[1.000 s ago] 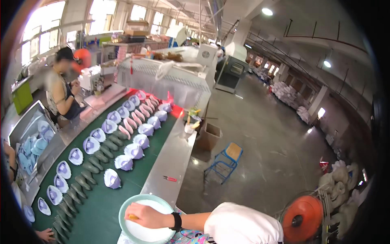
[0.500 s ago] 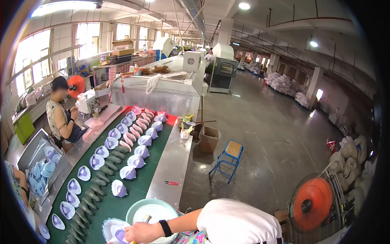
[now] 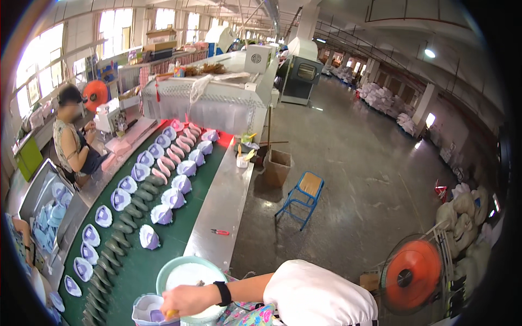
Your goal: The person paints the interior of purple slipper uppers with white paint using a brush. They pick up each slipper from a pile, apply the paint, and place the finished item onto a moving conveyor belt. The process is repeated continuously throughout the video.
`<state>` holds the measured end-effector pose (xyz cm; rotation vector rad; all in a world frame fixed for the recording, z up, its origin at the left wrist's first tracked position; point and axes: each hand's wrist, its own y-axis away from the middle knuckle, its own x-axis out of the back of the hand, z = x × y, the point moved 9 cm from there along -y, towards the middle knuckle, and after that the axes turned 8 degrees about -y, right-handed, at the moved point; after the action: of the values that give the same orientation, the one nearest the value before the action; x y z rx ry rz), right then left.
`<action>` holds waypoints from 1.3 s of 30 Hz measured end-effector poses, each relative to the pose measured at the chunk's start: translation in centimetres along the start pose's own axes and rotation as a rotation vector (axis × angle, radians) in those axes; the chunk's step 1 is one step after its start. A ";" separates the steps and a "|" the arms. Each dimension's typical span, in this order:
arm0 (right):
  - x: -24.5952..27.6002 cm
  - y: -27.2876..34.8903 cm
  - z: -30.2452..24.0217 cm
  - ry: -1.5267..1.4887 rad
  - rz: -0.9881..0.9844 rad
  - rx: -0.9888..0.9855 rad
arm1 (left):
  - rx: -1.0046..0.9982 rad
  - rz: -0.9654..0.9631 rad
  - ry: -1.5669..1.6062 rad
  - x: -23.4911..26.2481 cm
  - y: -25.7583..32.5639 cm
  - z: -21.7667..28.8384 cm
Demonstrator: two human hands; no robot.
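Note:
Over the rim of a pale green bowl of white liquid, my right hand is closed round a brush. A bit of the brush's yellow handle shows below my fingers, and its head is mostly hidden behind the hand. Just beside my fingers, at the lower edge, is a purple-and-white cupped piece, which looks like a shoe upper. Whether my hand touches it, I cannot tell. My left hand is out of view.
A green belt carries rows of purple-and-white cupped pieces and dark grey and pink curved soles. Red-handled snips lie on the metal edge. A co-worker sits far left. Right are a blue stool and an orange fan.
The view has shifted, and the belt's pieces appear lower left. My right hand with the brush now stands higher, over the bowl's edge; the cupped piece beside it appears turned and lower.

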<state>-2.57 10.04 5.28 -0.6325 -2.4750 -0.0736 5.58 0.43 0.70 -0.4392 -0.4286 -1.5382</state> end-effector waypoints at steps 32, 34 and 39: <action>1.6 0.8 19.4 -0.563 0.117 -0.404 | 0.707 0.446 1.249 -15.6 5.1 -17.0; 1.5 0.3 18.5 -0.627 0.070 -0.341 | 0.701 0.405 1.268 -15.6 3.7 -16.3; 3.7 1.3 20.2 -0.522 0.191 -0.432 | 0.603 0.391 1.210 -14.4 2.0 -15.4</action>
<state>-15.26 16.53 -9.61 -1.1957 -2.9034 -0.4267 7.52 4.55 -19.95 0.8261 0.1634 -0.9784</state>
